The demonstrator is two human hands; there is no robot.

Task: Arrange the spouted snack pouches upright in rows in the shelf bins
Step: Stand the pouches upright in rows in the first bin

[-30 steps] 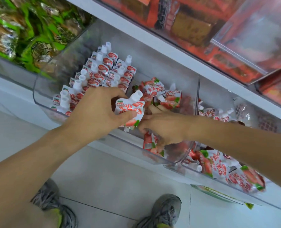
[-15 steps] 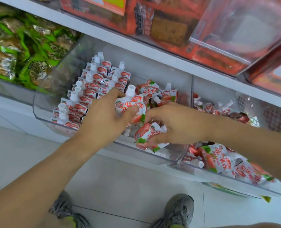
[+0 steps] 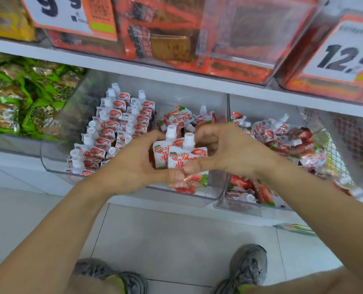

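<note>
Two white-and-red spouted pouches (image 3: 181, 154) stand upright side by side over the clear shelf bin (image 3: 55, 164), white caps up. My left hand (image 3: 133, 166) grips them from the left, thumb across their lower front. My right hand (image 3: 229, 149) grips them from the right, fingers curled behind the caps. On the bin's left side stand neat upright rows of pouches (image 3: 114, 126). Loose pouches (image 3: 182, 117) lie jumbled behind my hands, and one pouch (image 3: 189, 184) lies flat below them at the bin's front.
A second clear bin (image 3: 237, 205) to the right holds a jumble of pouches (image 3: 282, 136). Green snack packs (image 3: 17, 98) fill the bin at left. Orange boxes (image 3: 167, 35) and price cards (image 3: 344, 52) sit on the shelf above. My shoes (image 3: 248, 266) stand on the tiled floor.
My right hand lifted a second pouch from the bin's front and brought it upright beside the one in my left hand. Both hands now close around the pair.
</note>
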